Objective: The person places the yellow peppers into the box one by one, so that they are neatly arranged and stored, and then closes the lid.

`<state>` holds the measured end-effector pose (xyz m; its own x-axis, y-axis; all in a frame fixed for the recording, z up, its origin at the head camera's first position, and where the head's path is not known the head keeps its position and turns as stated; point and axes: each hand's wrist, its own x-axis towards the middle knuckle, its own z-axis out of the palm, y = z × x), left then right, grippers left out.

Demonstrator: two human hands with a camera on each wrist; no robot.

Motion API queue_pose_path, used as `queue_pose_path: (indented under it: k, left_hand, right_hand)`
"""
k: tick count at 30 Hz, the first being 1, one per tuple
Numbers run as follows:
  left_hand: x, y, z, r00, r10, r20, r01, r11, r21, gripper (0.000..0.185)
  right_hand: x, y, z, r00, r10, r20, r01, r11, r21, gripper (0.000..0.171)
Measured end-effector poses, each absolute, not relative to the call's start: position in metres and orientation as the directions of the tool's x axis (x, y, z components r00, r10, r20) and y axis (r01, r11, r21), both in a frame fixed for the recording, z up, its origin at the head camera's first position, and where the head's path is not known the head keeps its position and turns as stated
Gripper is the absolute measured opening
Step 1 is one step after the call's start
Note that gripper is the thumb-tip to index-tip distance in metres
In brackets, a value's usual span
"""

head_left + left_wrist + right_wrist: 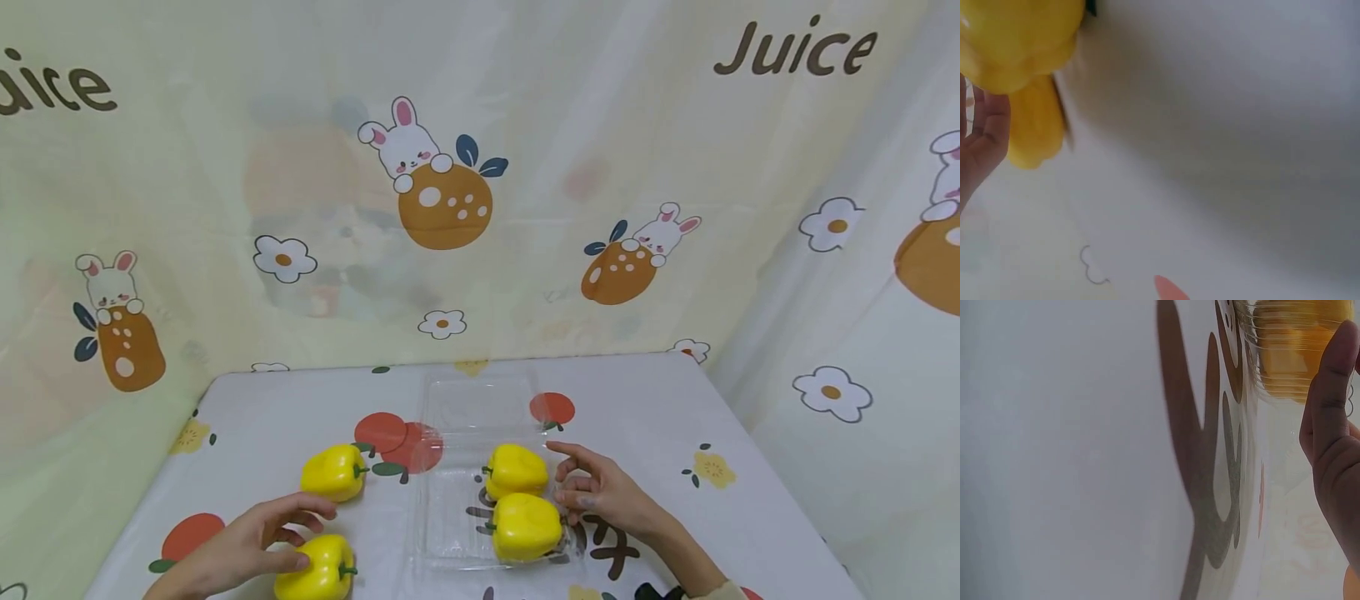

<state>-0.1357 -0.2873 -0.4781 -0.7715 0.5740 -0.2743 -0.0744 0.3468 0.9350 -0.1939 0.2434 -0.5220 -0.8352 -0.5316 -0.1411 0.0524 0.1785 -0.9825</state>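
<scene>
I see a tabletop (pixel 660 408) under a white cloth printed with red fruit, yellow flowers and dark lettering. On it lies a clear plastic tray (pixel 450 542), lid folded open toward the far edge, with two yellow peppers inside. Left of the tray, two more yellow peppers lie directly on the cloth: the far pepper (pixel 333 472), and the near pepper (pixel 318 570) by the front edge.

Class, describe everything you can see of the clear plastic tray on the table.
The tray is a thin, see-through plastic clamshell lying open and flat on the table, its lid part toward the wall. Two yellow peppers, one behind the other, sit in its near half. The right hand hovers at its right edge; contact is unclear.
</scene>
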Motion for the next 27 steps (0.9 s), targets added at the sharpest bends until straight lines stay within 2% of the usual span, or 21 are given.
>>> queue_pose_path:
  k: [6,13,20,27]
  left_hand:
    - [-0.133,-0.289,-0.486,-0.758,0.554,-0.345,-0.120,0.401,0.908,0.060]
    - [-0.133,-0.286,-0.491,-0.704,0.637,-0.313,-0.090,0.357,0.930,0.068]
    - [-0.127,-0.283,-0.493,-0.692,0.590,-0.416,-0.151,0.446,0.882,0.072]
    - [-0.123,-0.281,-0.495,-0.697,0.550,-0.460,-0.195,0.472,0.860,0.073]
  right_hand:
    - [-0.194,0.244,-0.522,-0.836,-0.530,-0.144,0.059,0.175,-0.983,0.083]
    - [-0.195,0.243,-0.522,-0.836,-0.529,-0.145,0.065,0.167,-0.984,0.083]
    - [-0.195,0.243,-0.523,-0.833,-0.535,-0.142,0.059,0.170,-0.984,0.083]
    - [-0.195,0.244,-0.524,-0.830,-0.538,-0.149,0.071,0.163,-0.984,0.082]
